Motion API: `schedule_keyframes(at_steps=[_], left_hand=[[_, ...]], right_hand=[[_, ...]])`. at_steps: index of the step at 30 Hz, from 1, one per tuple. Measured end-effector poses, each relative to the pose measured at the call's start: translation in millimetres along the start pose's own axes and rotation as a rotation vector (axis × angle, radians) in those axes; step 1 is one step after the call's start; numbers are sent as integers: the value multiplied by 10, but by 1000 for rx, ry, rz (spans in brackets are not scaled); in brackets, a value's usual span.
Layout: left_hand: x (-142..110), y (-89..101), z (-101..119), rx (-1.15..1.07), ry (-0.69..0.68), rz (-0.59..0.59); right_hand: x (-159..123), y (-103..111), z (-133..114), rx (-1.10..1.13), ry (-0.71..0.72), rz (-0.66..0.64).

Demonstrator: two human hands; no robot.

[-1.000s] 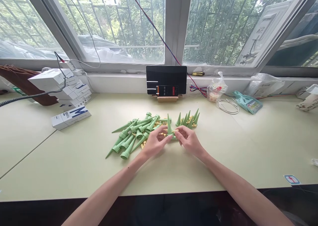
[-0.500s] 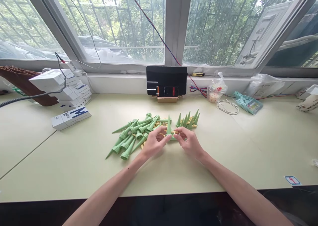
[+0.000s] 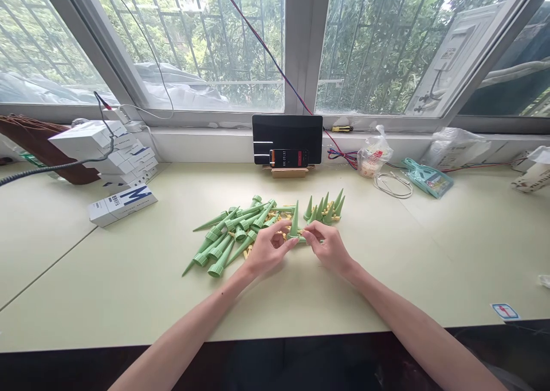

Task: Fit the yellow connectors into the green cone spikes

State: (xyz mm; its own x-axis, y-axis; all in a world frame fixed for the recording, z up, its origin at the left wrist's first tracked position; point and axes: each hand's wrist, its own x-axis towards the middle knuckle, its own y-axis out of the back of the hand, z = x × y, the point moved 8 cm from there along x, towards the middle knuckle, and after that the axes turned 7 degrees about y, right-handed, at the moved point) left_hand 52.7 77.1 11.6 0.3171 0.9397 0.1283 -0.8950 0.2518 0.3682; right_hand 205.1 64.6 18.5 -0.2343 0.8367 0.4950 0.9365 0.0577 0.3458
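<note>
My left hand (image 3: pixel 270 247) is closed on the base of a green plant-watering spike (image 3: pixel 294 220), which points up and leans slightly right. My right hand (image 3: pixel 329 245) pinches at the spike's right side, where a small yellow part (image 3: pixel 300 231) shows at the fingertips. Its fingers partly hide that piece. Just below the hands' fingers lies another green spike, mostly covered. Left of my left hand is a loose pile of green spikes (image 3: pixel 221 247) with yellow pieces among them. Beyond my right hand several spikes with yellow parts (image 3: pixel 329 208) stand points up.
A phone (image 3: pixel 289 158) with a running timer leans on a black tablet (image 3: pixel 287 130) by the window. White boxes (image 3: pixel 124 204) are at the left. On the right lie a plastic-bagged cup (image 3: pixel 373 157), a coiled white cable (image 3: pixel 393 186) and a teal pouch (image 3: pixel 428 179).
The held spike has shifted slightly right and now leans a little that way. Both hands stay in nearly the same place.
</note>
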Motion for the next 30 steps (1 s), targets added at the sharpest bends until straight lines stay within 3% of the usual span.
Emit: schedule_keyframes(at_steps=[20,30], left_hand=[[-17,-39,19,99,-119,8],[-28,-59,66,128,-225,28]], right_hand=[[-7,18,56,-77,6,30],[-12,0,82,75,-127,19]])
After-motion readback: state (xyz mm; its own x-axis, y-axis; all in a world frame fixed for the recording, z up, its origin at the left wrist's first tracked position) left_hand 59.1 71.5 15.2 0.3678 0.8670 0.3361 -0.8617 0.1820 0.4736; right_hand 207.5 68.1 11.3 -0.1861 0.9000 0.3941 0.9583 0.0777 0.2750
